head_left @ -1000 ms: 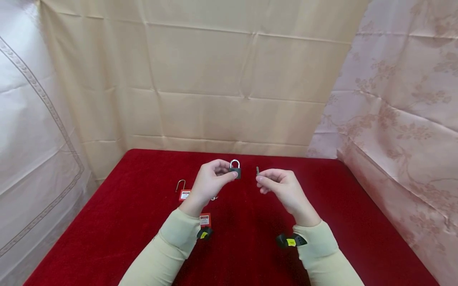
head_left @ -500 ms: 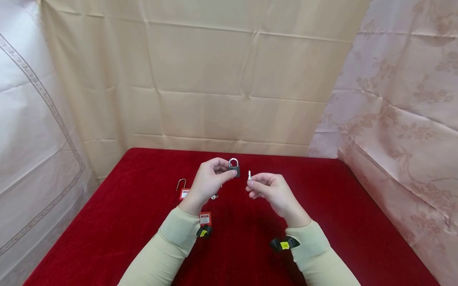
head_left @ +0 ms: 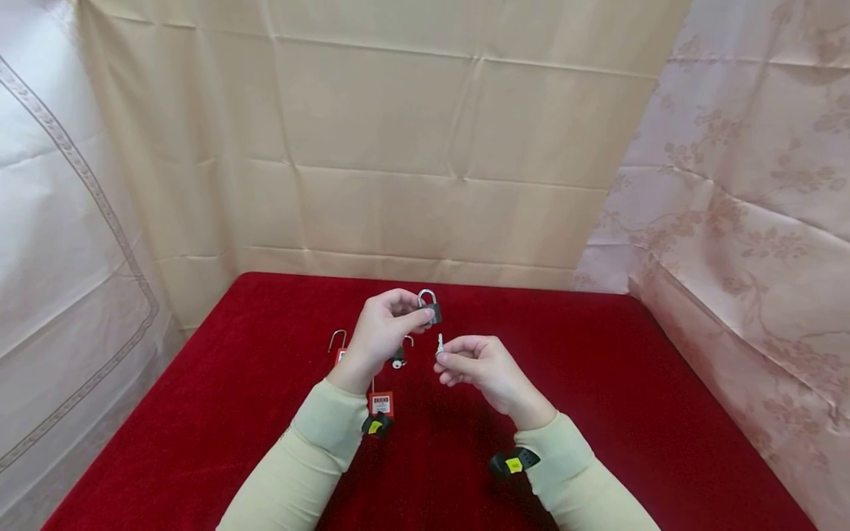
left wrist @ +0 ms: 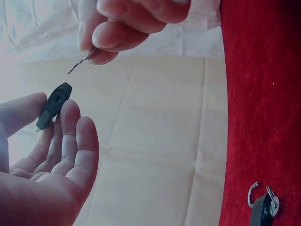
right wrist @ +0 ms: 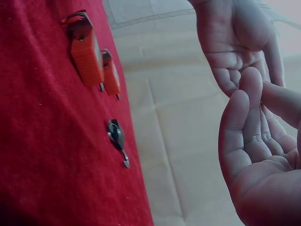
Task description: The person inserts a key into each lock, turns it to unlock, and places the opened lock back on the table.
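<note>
In the head view my left hand (head_left: pixel 381 328) pinches a small dark padlock (head_left: pixel 435 313) between thumb and fingers, its silver shackle upward. My right hand (head_left: pixel 488 369) holds a small silver key (head_left: pixel 440 343) between thumb and forefinger, blade pointing up, just below the padlock. From the left wrist, the padlock's underside with its keyhole (left wrist: pixel 59 97) faces the key blade (left wrist: pixel 79 63), and a short gap separates them. The right wrist view has the right hand (right wrist: pixel 263 155) in front of the left hand (right wrist: pixel 235 42); key and held padlock are hidden there.
A red padlock (head_left: pixel 381 404) lies near the left wrist, and another red padlock (head_left: pixel 341 355) lies farther left, partly behind the forearm. Beside the left hand is a second dark padlock (head_left: pixel 398 357) with a key in it and its shackle open. Red cloth (head_left: pixel 617 383) covers the table.
My right hand has brought the key leftward and a little nearer me, from well right of the padlock to just below it. The left hand has shifted slightly left and tilted the padlock.
</note>
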{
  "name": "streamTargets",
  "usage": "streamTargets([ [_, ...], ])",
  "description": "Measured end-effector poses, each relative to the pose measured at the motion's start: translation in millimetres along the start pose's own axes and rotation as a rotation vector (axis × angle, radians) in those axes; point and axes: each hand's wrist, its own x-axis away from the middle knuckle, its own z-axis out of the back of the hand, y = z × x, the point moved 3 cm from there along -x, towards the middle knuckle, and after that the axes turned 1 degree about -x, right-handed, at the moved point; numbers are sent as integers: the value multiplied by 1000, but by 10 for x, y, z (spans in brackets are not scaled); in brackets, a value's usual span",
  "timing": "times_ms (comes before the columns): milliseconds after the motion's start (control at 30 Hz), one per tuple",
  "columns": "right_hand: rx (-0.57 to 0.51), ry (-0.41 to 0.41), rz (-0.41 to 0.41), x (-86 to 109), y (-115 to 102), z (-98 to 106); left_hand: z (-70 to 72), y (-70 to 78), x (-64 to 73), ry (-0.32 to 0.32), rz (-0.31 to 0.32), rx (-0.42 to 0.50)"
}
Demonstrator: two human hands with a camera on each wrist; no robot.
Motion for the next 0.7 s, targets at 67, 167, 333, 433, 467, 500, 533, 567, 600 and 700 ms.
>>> streamTargets([
  [67,0,-13,-7,-6,26,-19,8,-3,-4,3,-2,4],
  [167,4,-24,-17,-8,44,-40,13,-10,-9,7,-6,12],
  [333,0,-11,-25,10,32,-52,2,-50,-17,11,20,17],
  [433,-3,2,-33,15,30,-54,-10,-80,-18,6,50,16],
  [467,-2,6,-36,15,29,-54,-14,-87,-15,3,60,15],
  [500,-2,9,-38,15,29,-54,-19,-94,-14,0,68,16],
  [533,-2,11,-39,15,29,-55,-23,-97,-12,-3,74,17],
  [567,-2,12,-40,14,27,-56,-26,-103,-11,-4,80,14],
  [600,-5,14,-41,12,26,-56,-28,-108,-10,-5,85,13],
  [700,-14,18,-41,4,25,-52,-33,-115,-7,-4,96,5],
])
